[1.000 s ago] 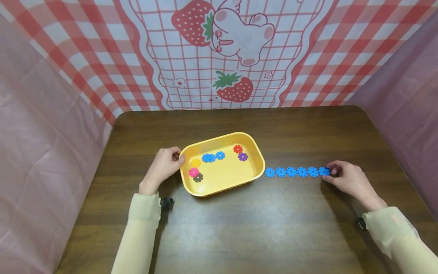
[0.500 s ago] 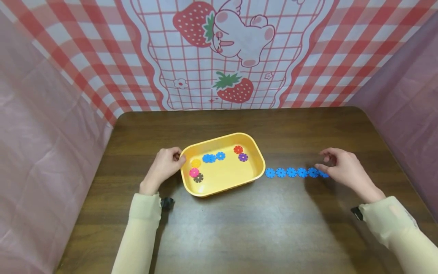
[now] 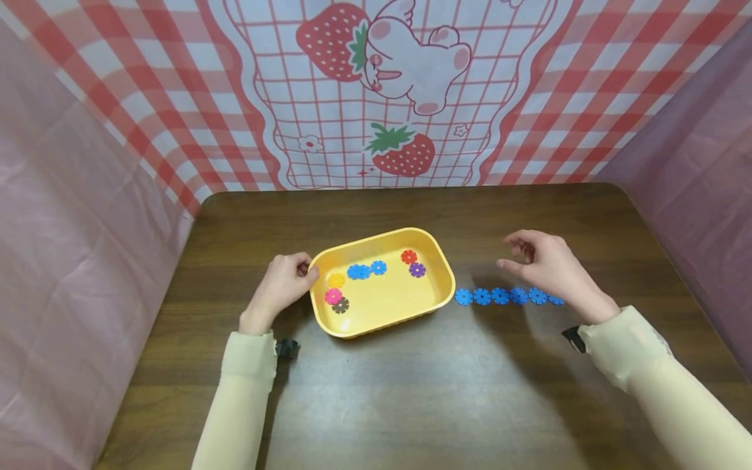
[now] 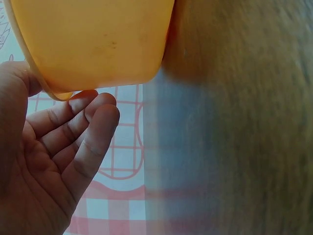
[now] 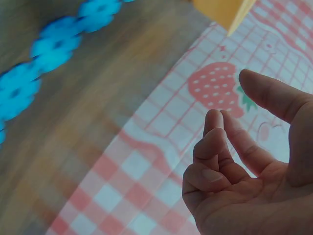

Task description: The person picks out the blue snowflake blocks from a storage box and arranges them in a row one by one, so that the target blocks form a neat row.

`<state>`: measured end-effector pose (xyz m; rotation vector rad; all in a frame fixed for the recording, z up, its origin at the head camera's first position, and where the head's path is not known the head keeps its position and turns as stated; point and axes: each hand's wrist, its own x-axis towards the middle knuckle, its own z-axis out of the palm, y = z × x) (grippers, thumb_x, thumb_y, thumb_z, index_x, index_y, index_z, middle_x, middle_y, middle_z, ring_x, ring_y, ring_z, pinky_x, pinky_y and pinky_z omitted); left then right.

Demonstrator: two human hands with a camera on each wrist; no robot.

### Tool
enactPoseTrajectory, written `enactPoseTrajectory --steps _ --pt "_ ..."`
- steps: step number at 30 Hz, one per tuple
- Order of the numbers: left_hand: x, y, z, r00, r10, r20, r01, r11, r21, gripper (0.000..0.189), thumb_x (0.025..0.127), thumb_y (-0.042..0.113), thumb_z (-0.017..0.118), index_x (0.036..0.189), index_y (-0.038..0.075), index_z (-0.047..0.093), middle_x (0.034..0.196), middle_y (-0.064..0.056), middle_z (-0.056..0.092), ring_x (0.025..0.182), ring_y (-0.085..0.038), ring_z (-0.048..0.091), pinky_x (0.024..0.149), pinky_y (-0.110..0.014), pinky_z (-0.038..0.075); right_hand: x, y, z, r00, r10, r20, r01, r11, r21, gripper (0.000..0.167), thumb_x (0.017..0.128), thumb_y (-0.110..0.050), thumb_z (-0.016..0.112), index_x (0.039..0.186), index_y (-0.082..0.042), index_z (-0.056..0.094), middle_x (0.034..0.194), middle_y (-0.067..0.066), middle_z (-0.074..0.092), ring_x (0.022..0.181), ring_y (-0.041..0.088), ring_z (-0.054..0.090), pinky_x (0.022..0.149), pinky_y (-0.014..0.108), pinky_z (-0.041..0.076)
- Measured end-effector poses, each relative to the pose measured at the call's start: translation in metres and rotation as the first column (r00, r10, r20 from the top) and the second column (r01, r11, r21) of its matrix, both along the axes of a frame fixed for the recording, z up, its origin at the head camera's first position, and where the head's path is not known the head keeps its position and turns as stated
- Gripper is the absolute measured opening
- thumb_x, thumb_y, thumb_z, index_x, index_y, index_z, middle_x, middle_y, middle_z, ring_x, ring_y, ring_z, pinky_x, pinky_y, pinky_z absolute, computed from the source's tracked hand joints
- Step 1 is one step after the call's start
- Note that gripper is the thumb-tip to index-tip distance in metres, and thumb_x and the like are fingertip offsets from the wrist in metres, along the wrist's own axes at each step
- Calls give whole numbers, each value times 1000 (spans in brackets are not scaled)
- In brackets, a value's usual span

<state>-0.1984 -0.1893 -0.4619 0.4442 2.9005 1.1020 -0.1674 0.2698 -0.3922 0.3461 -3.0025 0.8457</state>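
Observation:
My left hand [image 3: 281, 284] pinches the left rim of a yellow plastic basin [image 3: 384, 300], thumb over the rim and fingers outside it. In the left wrist view the basin wall [image 4: 102, 44] rises above those fingers. My right hand [image 3: 546, 264] hovers over the table right of the basin, thumb and fingers apart and loosely bent, with nothing between them. A straight row of several blue notched plastic discs [image 3: 482, 297] runs rightward from the basin; its far end is partly covered by my right hand and wrist. Inside the basin lie several blue discs [image 3: 360, 271].
Also in the basin are a yellow disc [image 3: 336, 280], a pink disc [image 3: 333, 296], a dark brown disc [image 3: 341, 305], a red disc [image 3: 408, 257] and a purple disc [image 3: 417, 269]. Behind the brown wooden table [image 3: 376, 398] hangs a checked strawberry cloth [image 3: 499, 130].
My right hand has let go of the last blue disc at the row's right end, lifted and moved left towards the basin. The left hand and basin have stayed put.

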Motion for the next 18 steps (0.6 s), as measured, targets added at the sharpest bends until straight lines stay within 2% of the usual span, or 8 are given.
enactPoseTrajectory --steps 9,18 --pt "0 1 1 1000 -4 -8 4 1000 5 10 87 11 65 84 2 67 68 -6 58 58 -19 51 56 -31 43 -26 -46 5 996 87 -13 -87 996 -34 37 85 -22 79 113 -1 66 88 10 61 70 22 48 64 35 41" --pt "0 0 1 1000 -7 -6 7 1000 0 10 88 12 65 85 3 67 68 -5 58 58 -19 51 56 -32 43 -44 -102 -2 986 166 31 -163 983 -89 35 83 -16 80 110 1 68 88 12 63 70 22 49 65 35 42"
